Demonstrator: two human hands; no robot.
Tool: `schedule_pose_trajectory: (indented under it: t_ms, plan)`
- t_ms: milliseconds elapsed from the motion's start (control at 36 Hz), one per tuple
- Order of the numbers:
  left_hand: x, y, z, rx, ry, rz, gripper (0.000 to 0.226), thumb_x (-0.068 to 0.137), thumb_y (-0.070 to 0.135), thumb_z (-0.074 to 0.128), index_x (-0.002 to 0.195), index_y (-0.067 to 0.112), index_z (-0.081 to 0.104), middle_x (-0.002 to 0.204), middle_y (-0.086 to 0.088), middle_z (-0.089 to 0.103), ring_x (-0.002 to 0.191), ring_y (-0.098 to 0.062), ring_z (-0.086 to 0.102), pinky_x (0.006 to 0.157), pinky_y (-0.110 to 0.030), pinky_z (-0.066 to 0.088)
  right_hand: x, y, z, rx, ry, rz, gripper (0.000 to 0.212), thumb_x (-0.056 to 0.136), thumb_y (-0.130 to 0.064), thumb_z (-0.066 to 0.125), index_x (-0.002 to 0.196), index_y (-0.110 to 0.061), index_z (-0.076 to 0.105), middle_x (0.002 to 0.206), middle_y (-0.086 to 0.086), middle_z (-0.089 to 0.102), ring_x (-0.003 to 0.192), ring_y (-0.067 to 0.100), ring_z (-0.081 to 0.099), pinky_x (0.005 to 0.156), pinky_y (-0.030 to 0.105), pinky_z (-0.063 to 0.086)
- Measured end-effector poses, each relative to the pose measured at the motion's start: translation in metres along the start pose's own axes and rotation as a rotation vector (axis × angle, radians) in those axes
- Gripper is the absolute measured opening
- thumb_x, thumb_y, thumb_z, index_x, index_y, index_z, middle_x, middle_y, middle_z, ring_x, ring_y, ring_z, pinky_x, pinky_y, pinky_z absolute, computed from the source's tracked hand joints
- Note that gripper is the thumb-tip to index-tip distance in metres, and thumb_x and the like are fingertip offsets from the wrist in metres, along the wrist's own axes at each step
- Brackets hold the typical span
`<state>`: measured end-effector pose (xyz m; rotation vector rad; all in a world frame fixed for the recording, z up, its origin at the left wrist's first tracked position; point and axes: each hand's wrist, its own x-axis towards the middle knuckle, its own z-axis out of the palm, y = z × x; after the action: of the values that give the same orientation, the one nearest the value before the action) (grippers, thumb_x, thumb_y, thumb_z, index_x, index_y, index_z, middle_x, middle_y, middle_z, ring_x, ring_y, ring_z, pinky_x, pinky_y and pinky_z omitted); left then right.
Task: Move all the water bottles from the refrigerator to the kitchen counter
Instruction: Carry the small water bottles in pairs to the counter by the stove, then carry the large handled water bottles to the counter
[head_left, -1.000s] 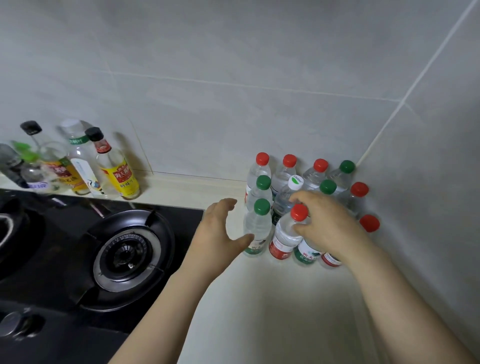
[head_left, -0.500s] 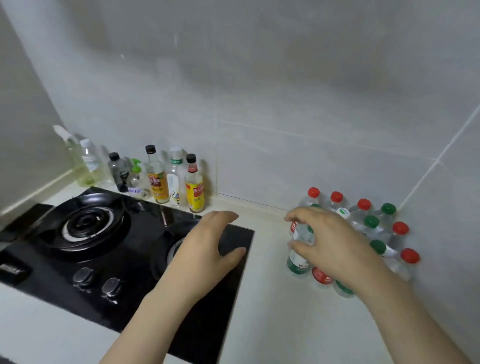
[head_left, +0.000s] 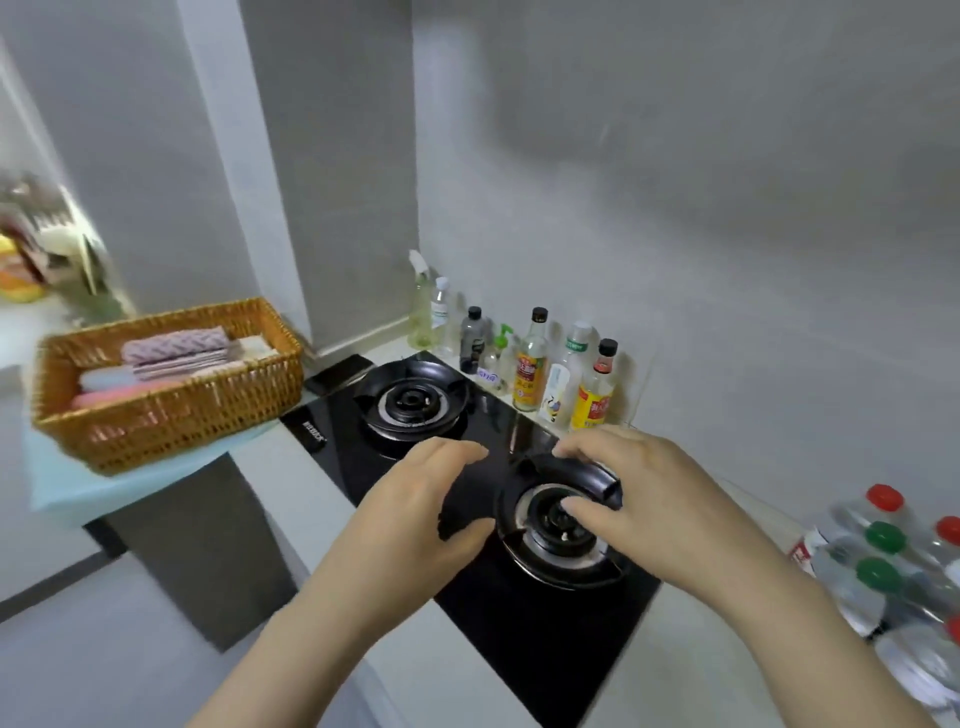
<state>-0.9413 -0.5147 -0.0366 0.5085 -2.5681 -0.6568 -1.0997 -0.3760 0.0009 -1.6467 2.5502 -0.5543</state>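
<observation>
Clear plastic water bottles with red and green caps (head_left: 883, 564) are grouped on the pale kitchen counter (head_left: 675, 670) at four o'clock. Nothing is held by the loosely curled left hand (head_left: 415, 514) or right hand (head_left: 641, 501); any left in the refrigerator cannot be seen.

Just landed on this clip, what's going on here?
A person stands at a kitchen counter with both hands empty. The left hand and right hand hover over the black gas stove, fingers loosely curled, gripping nothing. A cluster of red- and green-capped water bottles stands on the counter at the right edge of view. No refrigerator is in sight. A wicker basket of folded cloths sits to the left, seasoning bottles behind the stove.
</observation>
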Motion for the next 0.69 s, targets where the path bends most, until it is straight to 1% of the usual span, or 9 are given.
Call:
schedule_pose_trajectory:
  t_ms: [56, 167, 194, 278, 333, 417, 472, 556, 694]
  plan:
    - [-0.013, -0.005, -0.005, 0.027, 0.026, -0.058, 0.047, 0.085, 0.035, 0.065, 0.128, 0.035, 0.045, 0.12, 0.028, 0.041, 0.103, 0.011, 0.044, 0.081, 0.001, 0.032, 0.009, -0.009, 0.004, 0.018, -0.033, -0.073, 0.037, 0.085, -0.034, 0.065, 0.12, -0.037, 0.054, 0.115, -0.026, 0.051, 0.108, -0.002, 0.05, 0.09, 0.016, 0.04]
    - [-0.045, -0.012, -0.014, 0.091, 0.084, -0.201, 0.047, 0.086, 0.038, 0.063, 0.128, 0.037, 0.043, 0.116, 0.033, 0.035, 0.099, 0.024, 0.037, 0.082, 0.006, 0.025, 0.027, -0.026, 0.016, 0.058, -0.091, -0.224, 0.035, 0.084, -0.035, 0.065, 0.118, -0.038, 0.054, 0.114, -0.026, 0.052, 0.108, -0.003, 0.051, 0.093, 0.021, 0.043]
    - [-0.053, -0.013, -0.016, 0.101, 0.096, -0.246, 0.047, 0.086, 0.04, 0.063, 0.129, 0.038, 0.041, 0.114, 0.034, 0.033, 0.1, 0.024, 0.036, 0.082, 0.007, 0.025, 0.031, -0.031, 0.021, 0.063, -0.106, -0.264, 0.034, 0.084, -0.035, 0.064, 0.117, -0.038, 0.054, 0.113, -0.026, 0.052, 0.108, -0.003, 0.051, 0.092, 0.021, 0.043]
    - [-0.08, -0.015, -0.023, 0.127, 0.143, -0.373, 0.048, 0.087, 0.041, 0.061, 0.13, 0.04, 0.04, 0.119, 0.033, 0.034, 0.102, 0.015, 0.037, 0.082, 0.006, 0.027, 0.039, -0.051, 0.033, 0.096, -0.162, -0.376, 0.032, 0.085, -0.034, 0.064, 0.115, -0.036, 0.055, 0.11, -0.023, 0.055, 0.101, -0.001, 0.055, 0.086, 0.016, 0.043]
    - [-0.098, -0.013, -0.03, 0.133, 0.177, -0.446, 0.047, 0.088, 0.04, 0.061, 0.13, 0.041, 0.04, 0.124, 0.031, 0.036, 0.106, 0.012, 0.04, 0.084, 0.005, 0.029, 0.042, -0.066, 0.042, 0.113, -0.191, -0.455, 0.034, 0.085, -0.033, 0.064, 0.118, -0.034, 0.055, 0.113, -0.022, 0.056, 0.104, 0.001, 0.055, 0.088, 0.016, 0.043]
    - [-0.126, -0.012, -0.04, 0.14, 0.22, -0.535, 0.046, 0.087, 0.039, 0.061, 0.126, 0.047, 0.037, 0.116, 0.036, 0.034, 0.103, 0.024, 0.036, 0.081, 0.009, 0.026, 0.044, -0.091, 0.056, 0.133, -0.242, -0.564, 0.036, 0.086, -0.032, 0.064, 0.121, -0.031, 0.055, 0.118, -0.022, 0.055, 0.106, -0.006, 0.048, 0.086, 0.005, 0.036]
    - [-0.146, -0.011, -0.047, 0.164, 0.249, -0.602, 0.048, 0.088, 0.041, 0.06, 0.128, 0.048, 0.035, 0.114, 0.038, 0.031, 0.101, 0.029, 0.032, 0.08, 0.01, 0.024, 0.044, -0.11, 0.063, 0.139, -0.267, -0.632, 0.037, 0.086, -0.033, 0.064, 0.122, -0.032, 0.055, 0.12, -0.022, 0.054, 0.106, -0.007, 0.047, 0.085, 0.002, 0.032]
    - [-0.175, -0.009, -0.058, 0.189, 0.313, -0.683, 0.05, 0.088, 0.041, 0.059, 0.132, 0.043, 0.036, 0.121, 0.033, 0.033, 0.102, 0.025, 0.035, 0.081, 0.01, 0.024, 0.04, -0.141, 0.07, 0.143, -0.299, -0.728, 0.037, 0.088, -0.035, 0.062, 0.124, -0.033, 0.053, 0.123, -0.021, 0.054, 0.112, -0.005, 0.048, 0.092, 0.009, 0.034]
    - [-0.218, -0.004, -0.077, 0.22, 0.429, -0.783, 0.051, 0.087, 0.04, 0.06, 0.134, 0.038, 0.039, 0.129, 0.025, 0.039, 0.112, 0.01, 0.038, 0.082, 0.007, 0.023, 0.026, -0.195, 0.078, 0.14, -0.33, -0.863, 0.041, 0.089, -0.038, 0.06, 0.128, -0.035, 0.048, 0.128, -0.02, 0.052, 0.116, -0.004, 0.047, 0.097, 0.012, 0.035]
